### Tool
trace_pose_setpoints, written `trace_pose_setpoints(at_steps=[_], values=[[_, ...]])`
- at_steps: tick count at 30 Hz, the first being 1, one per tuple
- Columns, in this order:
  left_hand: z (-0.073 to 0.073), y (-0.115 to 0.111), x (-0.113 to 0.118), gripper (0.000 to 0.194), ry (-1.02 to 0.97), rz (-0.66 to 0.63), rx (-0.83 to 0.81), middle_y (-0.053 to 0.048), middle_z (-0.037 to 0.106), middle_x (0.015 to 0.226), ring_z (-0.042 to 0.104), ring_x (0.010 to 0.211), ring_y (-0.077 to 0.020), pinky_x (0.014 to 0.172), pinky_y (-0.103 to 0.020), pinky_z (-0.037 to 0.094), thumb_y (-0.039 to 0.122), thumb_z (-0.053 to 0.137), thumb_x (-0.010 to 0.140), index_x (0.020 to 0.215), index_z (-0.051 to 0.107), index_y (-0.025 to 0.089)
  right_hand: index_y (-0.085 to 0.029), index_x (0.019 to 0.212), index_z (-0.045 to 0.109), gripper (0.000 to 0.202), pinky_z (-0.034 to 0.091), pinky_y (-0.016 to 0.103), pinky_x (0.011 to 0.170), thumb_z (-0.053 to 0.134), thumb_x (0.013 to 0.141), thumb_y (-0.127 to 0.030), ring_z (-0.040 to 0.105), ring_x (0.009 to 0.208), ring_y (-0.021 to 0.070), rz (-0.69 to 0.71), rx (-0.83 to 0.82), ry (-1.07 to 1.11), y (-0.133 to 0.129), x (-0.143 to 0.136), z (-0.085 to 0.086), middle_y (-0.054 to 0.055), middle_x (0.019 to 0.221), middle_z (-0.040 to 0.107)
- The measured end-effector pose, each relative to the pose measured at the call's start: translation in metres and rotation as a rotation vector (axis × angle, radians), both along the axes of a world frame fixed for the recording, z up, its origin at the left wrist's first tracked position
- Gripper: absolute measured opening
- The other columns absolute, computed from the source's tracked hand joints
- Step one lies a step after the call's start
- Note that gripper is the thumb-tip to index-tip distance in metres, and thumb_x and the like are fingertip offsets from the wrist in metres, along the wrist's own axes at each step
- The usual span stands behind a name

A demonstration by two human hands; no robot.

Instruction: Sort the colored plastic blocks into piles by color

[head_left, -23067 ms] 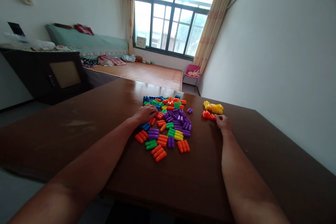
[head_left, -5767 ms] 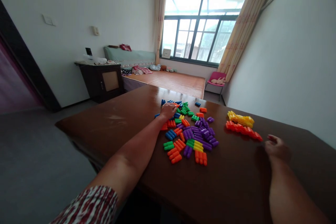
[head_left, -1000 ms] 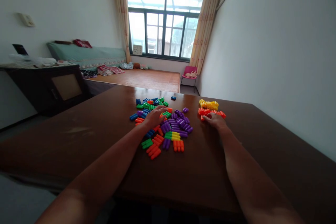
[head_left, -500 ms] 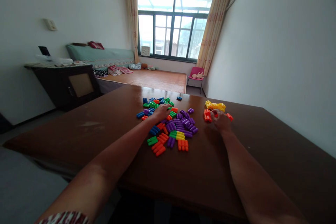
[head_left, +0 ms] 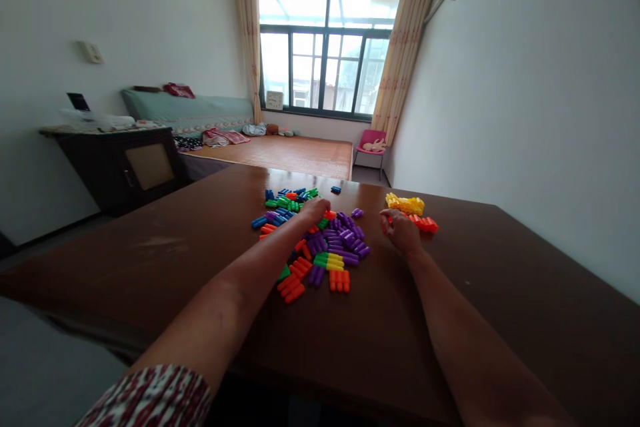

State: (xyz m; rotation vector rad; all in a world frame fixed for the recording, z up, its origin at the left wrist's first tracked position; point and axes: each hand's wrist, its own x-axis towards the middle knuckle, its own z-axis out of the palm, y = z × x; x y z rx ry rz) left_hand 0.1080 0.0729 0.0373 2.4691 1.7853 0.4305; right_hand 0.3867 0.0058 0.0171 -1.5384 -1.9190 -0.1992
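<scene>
My left hand [head_left: 316, 211] reaches over the pile of coloured plastic building blocks, its fingers closed on an orange block [head_left: 330, 215]. Purple blocks [head_left: 345, 235] lie just right of it, and green blocks [head_left: 287, 203] and blue ones are behind and left. My right hand [head_left: 401, 229] is over the table right of the pile, palm down, fingers loosely bent and apart; I make out no block held in it. Beside its knuckles lies a row of orange blocks [head_left: 424, 223], partly hidden by the hand. Yellow blocks [head_left: 405, 204] are grouped just behind.
The brown table [head_left: 380, 340] carries all the blocks. Nearer me lie orange blocks [head_left: 339, 281] and a green-and-yellow piece [head_left: 329, 261]. One dark blue block [head_left: 336, 189] sits apart at the far edge. Beyond are a bed [head_left: 305, 155], a pink chair [head_left: 371, 141] and a dark cabinet [head_left: 145, 170].
My right hand has shifted left, off the orange blocks, which now form one row. My left hand has closed in on an orange block in the pile. The view has turned slightly right.
</scene>
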Motion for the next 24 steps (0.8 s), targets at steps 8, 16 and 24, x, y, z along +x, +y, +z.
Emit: trace_pose_setpoints(at_steps=[8, 16, 24], values=[[-0.004, -0.011, 0.004, 0.035, 0.100, -0.059, -0.039, -0.009, 0.066, 0.119, 0.059, 0.113, -0.0261, 0.091, -0.035, 0.047, 0.029, 0.053, 0.087, 0.121, 0.062, 0.026, -0.023, 0.110, 0.064, 0.027, 0.050, 0.030, 0.075, 0.049, 0.087, -0.023, 0.065, 0.087, 0.0185, 0.121, -0.048, 0.000, 0.001, -0.018, -0.006, 0.005, 0.112, 0.067], [-0.003, -0.012, 0.013, 0.041, -0.096, -0.124, 0.001, -0.008, 0.062, 0.115, 0.063, 0.100, -0.0218, 0.088, -0.031, 0.049, 0.020, 0.064, 0.076, 0.117, 0.063, 0.021, -0.022, 0.106, 0.064, 0.026, 0.052, 0.032, 0.074, 0.048, 0.087, -0.025, 0.064, 0.078, 0.0162, 0.165, -0.021, 0.100, 0.005, -0.019, -0.006, 0.006, 0.104, 0.068], [0.002, -0.029, 0.027, 0.049, -0.597, -0.444, -0.092, -0.005, 0.069, 0.090, 0.066, 0.078, -0.0156, 0.066, -0.025, 0.053, 0.016, 0.067, 0.072, 0.120, 0.057, 0.015, -0.024, 0.115, 0.063, 0.037, 0.055, 0.033, 0.075, 0.060, 0.082, -0.038, 0.064, 0.092, 0.0183, 0.558, -0.127, 0.336, -0.004, -0.058, 0.008, 0.007, 0.118, 0.063]])
